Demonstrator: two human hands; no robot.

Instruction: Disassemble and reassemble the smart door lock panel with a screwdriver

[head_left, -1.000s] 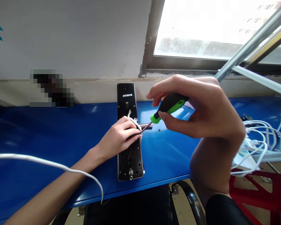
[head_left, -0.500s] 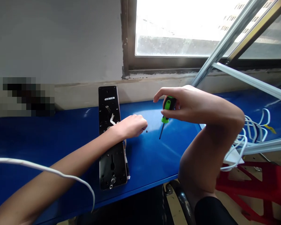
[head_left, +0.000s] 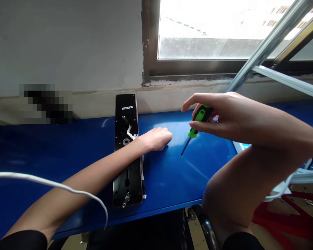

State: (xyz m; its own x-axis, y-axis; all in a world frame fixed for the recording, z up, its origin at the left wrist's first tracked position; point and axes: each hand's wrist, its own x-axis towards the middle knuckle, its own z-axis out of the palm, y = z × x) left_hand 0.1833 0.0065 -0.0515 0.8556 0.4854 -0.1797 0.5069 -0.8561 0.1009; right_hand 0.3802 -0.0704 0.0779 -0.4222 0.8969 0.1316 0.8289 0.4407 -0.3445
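Blue bench [head_left: 172,180], black lock plate [head_left: 125,114] lying on it. Left forearm [head_left: 94,177] hid the plate's middle. Left hand [head_left: 156,139] just right of plate, fingers curled down, hold unclear. Right hand [head_left: 219,118], further right of plate, pinched green-black screwdriver [head_left: 200,119], same grip as previous frame; tip contact unclear.

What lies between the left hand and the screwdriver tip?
The head view shows a tiny dark part, probably a screw, on the table, just beside the left hand.
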